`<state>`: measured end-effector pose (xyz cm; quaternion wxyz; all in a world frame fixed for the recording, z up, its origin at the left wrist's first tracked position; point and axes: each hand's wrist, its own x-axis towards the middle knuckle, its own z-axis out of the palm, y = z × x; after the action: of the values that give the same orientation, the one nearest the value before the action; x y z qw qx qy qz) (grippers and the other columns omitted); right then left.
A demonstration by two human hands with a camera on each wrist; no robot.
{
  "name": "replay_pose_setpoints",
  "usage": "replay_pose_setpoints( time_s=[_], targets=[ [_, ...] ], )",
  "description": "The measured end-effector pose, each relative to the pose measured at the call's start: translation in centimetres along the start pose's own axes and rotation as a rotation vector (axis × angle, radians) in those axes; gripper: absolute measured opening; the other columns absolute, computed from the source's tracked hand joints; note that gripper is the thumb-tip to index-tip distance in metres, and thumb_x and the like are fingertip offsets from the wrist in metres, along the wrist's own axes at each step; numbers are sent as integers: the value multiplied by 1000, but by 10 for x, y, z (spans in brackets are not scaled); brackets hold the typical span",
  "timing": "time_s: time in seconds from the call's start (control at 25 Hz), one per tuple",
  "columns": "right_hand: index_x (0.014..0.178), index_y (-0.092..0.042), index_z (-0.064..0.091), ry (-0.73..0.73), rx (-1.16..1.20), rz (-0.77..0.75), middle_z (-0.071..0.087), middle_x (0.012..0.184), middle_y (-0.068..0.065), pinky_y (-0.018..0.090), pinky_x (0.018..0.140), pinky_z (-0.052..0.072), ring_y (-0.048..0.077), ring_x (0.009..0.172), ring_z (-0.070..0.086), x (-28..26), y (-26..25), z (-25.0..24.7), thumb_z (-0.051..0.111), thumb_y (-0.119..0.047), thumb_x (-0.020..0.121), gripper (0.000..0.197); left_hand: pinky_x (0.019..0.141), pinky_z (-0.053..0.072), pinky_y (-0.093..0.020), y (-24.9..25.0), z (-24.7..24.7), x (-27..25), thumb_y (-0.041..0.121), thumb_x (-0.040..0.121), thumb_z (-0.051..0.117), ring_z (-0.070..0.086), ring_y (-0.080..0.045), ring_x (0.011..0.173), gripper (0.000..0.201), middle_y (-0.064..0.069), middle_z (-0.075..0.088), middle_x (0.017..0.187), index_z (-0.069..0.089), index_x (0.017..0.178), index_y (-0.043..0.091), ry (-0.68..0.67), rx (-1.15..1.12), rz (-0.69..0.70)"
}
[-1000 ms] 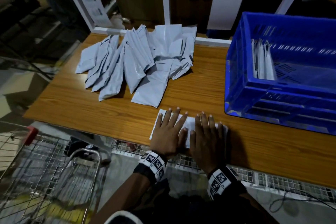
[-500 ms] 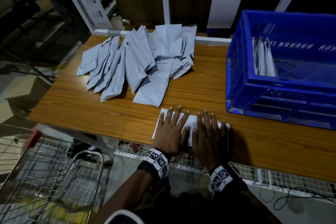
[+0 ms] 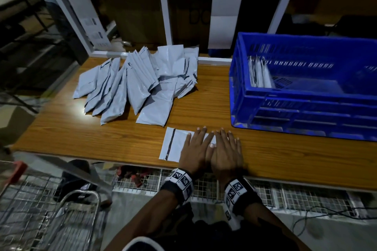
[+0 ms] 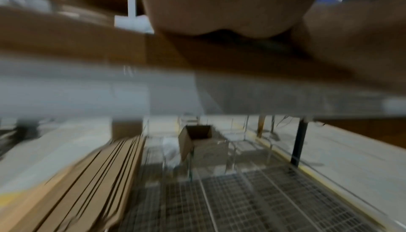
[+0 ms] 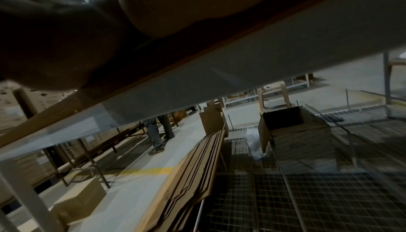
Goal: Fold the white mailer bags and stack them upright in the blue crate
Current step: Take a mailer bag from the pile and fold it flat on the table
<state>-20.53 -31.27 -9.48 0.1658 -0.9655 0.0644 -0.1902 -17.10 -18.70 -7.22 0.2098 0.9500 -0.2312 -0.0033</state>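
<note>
A: What lies at your far left?
B: A loose pile of white mailer bags (image 3: 138, 85), fanned across the wooden tabletop (image 3: 61, 128).
A: And under your palms?
B: One mailer bag (image 3: 173, 144) at the near edge. Your left hand (image 3: 195, 149) lies flat on it, fingers straight; your right hand (image 3: 227, 152) presses flat just beside.
A: Further right?
B: The blue crate (image 3: 302, 112), with folded bags (image 3: 260, 73) upright at its left end.

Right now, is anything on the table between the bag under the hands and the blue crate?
Nothing visible: only bare table lies between the pressed mailer bag and the blue crate. Its near wall must be cleared by lifting.
</note>
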Motion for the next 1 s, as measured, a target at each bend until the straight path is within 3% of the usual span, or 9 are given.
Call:
replay_pose_setpoints(
  time_s=[0.08,0.36,0.6,1.0],
  targets=[
    [142,-13,54,20,5,6,48,151,8,51,116,32,29,140,44,-1,0,4,36,-31,99,50,124,10,-46,-2,6,3,45,99,4,14,-25,154,66,-4,21,166,29,158,26,-45,29,-9],
    [140,-11,57,99,26,-11,51,149,9,50,114,34,31,138,47,0,1,8,43,-28,99,47,122,13,-45,-12,6,6,42,102,13,20,-28,153,60,-3,24,165,29,158,27,-40,26,13],
    [140,-6,56,91,27,-19,51,149,10,52,114,34,33,138,47,0,2,7,44,-22,98,46,123,0,-38,-29,3,5,44,104,5,8,-21,155,59,3,14,168,17,160,32,-48,43,16],
    [139,-12,57,-36,-53,68,53,148,3,49,113,34,30,136,48,6,1,6,38,-28,93,52,123,20,-50,-71,-15,-6,40,106,13,21,-26,153,56,3,26,165,22,160,29,-51,206,17]
  ],
)
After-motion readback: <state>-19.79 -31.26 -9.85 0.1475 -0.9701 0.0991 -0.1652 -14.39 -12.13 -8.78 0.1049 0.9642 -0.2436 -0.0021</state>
